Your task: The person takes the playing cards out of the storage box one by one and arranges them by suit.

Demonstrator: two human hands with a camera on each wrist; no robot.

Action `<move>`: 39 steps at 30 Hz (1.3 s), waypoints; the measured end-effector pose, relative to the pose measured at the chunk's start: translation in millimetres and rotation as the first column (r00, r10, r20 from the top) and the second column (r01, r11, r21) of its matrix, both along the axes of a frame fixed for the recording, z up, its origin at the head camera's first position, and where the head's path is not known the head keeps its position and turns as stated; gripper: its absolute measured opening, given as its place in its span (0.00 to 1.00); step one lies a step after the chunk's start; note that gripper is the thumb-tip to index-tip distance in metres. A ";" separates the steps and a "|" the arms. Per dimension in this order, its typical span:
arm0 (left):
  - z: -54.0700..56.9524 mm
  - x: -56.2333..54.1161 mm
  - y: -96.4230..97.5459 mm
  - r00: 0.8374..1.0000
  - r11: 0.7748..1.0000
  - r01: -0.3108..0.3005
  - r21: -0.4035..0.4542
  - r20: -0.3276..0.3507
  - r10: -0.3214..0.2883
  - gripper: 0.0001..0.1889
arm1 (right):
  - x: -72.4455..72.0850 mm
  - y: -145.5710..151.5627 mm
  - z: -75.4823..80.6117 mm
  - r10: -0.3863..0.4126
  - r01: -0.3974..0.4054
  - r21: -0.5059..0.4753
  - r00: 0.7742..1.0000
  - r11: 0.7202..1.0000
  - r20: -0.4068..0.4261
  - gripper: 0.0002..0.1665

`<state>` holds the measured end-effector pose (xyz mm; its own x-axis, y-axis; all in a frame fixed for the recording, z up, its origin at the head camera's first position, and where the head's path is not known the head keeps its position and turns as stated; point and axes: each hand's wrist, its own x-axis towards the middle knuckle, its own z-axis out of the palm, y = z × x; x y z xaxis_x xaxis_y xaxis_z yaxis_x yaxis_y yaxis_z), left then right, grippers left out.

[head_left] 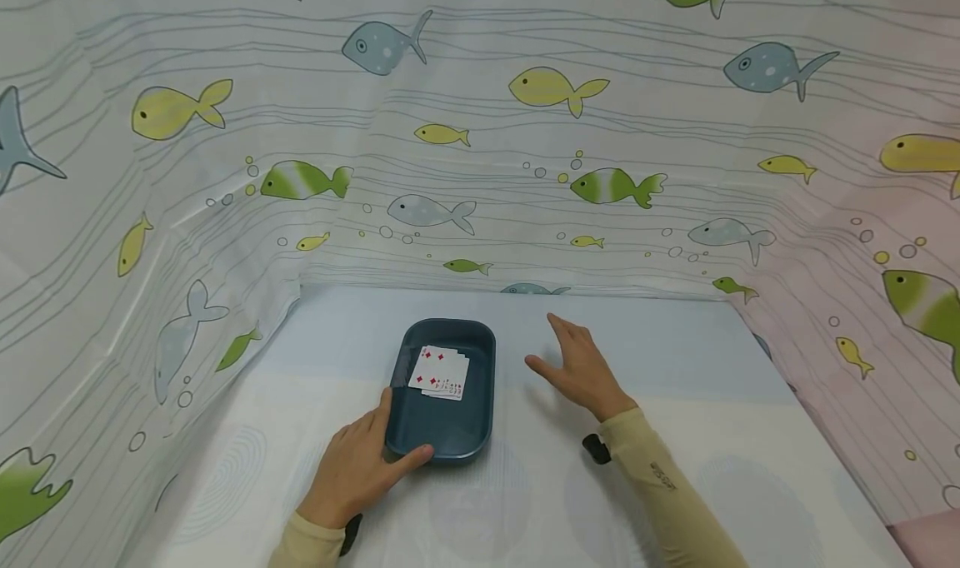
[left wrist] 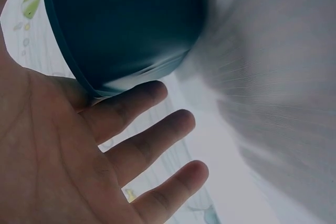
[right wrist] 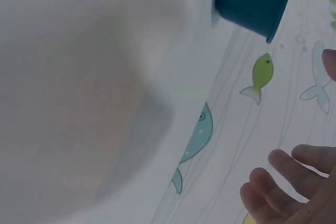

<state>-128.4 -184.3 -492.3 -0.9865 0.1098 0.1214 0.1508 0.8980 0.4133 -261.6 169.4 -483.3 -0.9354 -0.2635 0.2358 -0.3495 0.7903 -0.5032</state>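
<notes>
A dark blue rectangular tray (head_left: pixel 442 435) with rounded corners sits on the white table. Inside it, toward the far half, lies a loose pile of playing cards (head_left: pixel 440 371), the top one showing red diamonds. My left hand (head_left: pixel 354 463) is at the tray's near left corner, thumb at the near rim and index finger along the left side. In the left wrist view its other fingers (left wrist: pixel 149 142) extend fairly straight beside the tray wall. My right hand (head_left: pixel 581 370) hovers to the right of the tray, apart from it, fingers spread and holding nothing.
A fish-patterned sheet (head_left: pixel 495 151) rises as walls at the back and both sides. The white table (head_left: pixel 510 501) has pale circle prints and a light blue band at the far end. Dark straps show at both wrists, below beige sleeves (head_left: pixel 660 485).
</notes>
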 end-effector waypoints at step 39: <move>2.3 -3.2 1.8 0.998 1.000 0.000 0.000 0.068 0.000 0.61 | -8.0 -90.7 9.8 0.194 -0.190 0.103 0.980 0.976 -0.035 0.55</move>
